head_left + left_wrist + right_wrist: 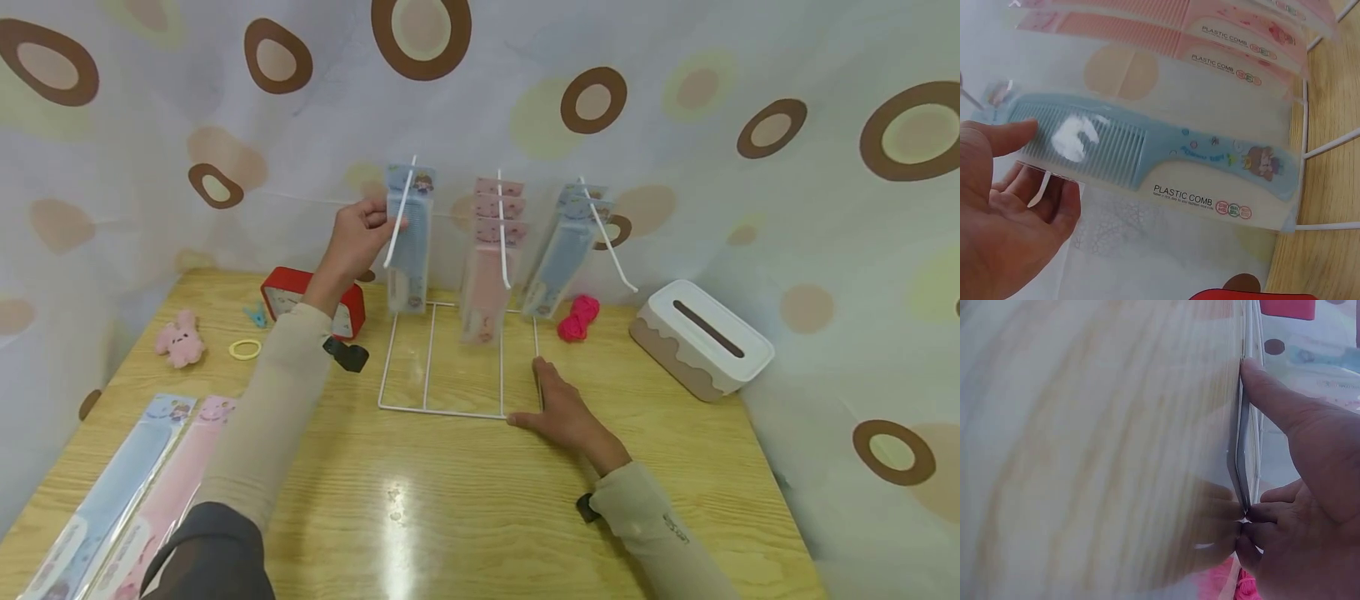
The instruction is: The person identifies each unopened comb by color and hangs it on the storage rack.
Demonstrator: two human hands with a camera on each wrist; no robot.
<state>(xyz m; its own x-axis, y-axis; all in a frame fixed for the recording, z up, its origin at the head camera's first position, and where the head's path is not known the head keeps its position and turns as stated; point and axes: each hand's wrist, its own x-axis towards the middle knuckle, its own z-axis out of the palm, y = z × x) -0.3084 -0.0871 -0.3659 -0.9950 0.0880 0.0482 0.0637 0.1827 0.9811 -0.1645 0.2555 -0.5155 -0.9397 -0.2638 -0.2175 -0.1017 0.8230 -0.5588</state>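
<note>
A white wire rack [442, 411] stands on the wooden table with three hooks. My left hand [363, 237] pinches the top of a blue comb pack [408, 250] hanging on the left hook. Up close, the thumb [1004, 134] lies on the front of this blue comb pack [1166, 156] and the fingers sit behind it. Pink comb packs [491, 258] hang on the middle hook, and blue ones [562, 250] on the right hook. My right hand [562, 412] rests flat on the rack's front right corner. Its thumb [1272, 394] lies along the base wire [1244, 444].
A blue comb pack [112, 492] and a pink one [180, 475] lie at the table's front left. Behind my left arm are a red box [352, 312], a pink plush [180, 337], a yellow hair band [244, 349] and a black clip [347, 354]. A white tissue box [701, 337] and a pink bow [578, 317] sit right.
</note>
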